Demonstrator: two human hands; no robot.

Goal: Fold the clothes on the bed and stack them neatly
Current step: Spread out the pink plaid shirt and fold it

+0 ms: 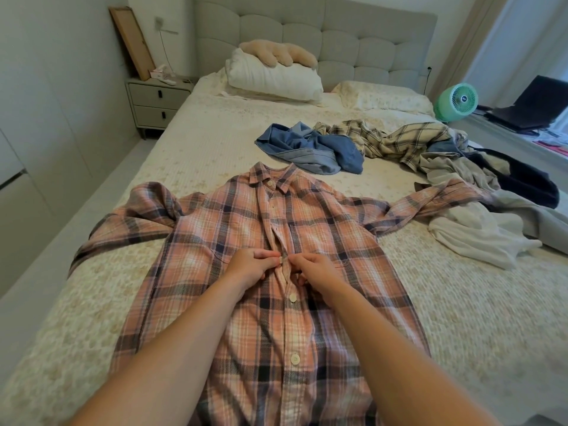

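On one bed, left hand and right hand pinch one pink plaid shirt.

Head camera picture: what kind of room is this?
Most likely a bedroom. There is a big bed with a padded headboard, pillows at its top and a nightstand beside it.

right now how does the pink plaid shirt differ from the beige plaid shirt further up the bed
The pink plaid shirt lies spread flat, front up, sleeves out to both sides; the beige plaid shirt lies crumpled in the heap of clothes. The left hand and right hand pinch the pink one's button placket; nothing touches the beige one. The pink one is pink with navy stripes, the beige one cream with dark lines. Both are plaid and lie on the bed.
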